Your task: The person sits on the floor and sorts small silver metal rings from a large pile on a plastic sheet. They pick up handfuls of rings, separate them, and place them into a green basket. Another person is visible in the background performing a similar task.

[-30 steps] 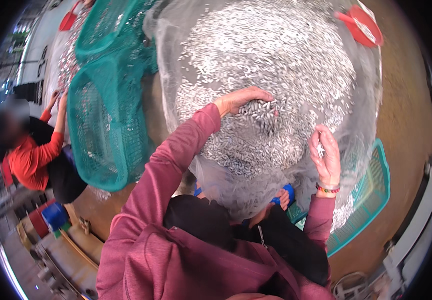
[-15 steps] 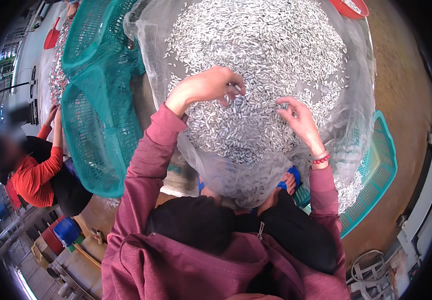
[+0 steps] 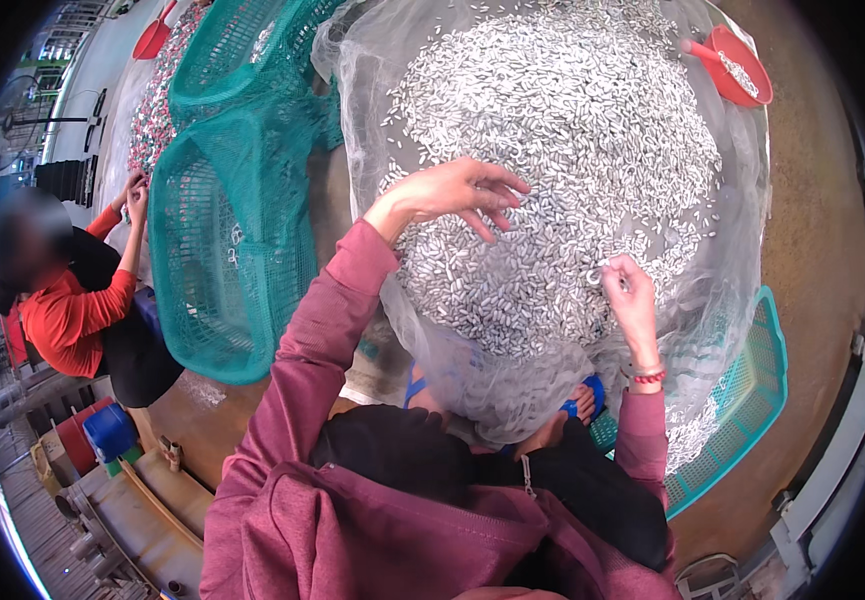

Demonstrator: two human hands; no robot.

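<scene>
A wide pile of small silvery-white oblong pieces (image 3: 552, 110) lies spread before me on a sheer whitish mesh cloth (image 3: 512, 400). My left hand (image 3: 467, 196) hovers over the middle of the pile, fingers apart, with nothing visible in them. At the pile's right side my right hand (image 3: 630, 290) pinches thumb and forefinger together. A small pale piece (image 3: 594, 278) shows at those fingertips; its exact shape is too small to tell.
Right of me stands a turquoise plastic basket (image 3: 742, 420) holding more pale pieces. A red scoop (image 3: 742, 75) rests at the far right edge. Green net-covered baskets (image 3: 222, 270) stand at left, beside a co-worker in an orange top (image 3: 82, 320). My feet in blue sandals (image 3: 592, 395) are below the cloth.
The view has shifted, so the scene sits farther right and lower. My left fingers, curled before, have spread. My right thumb and forefinger, apart before, have closed together.
</scene>
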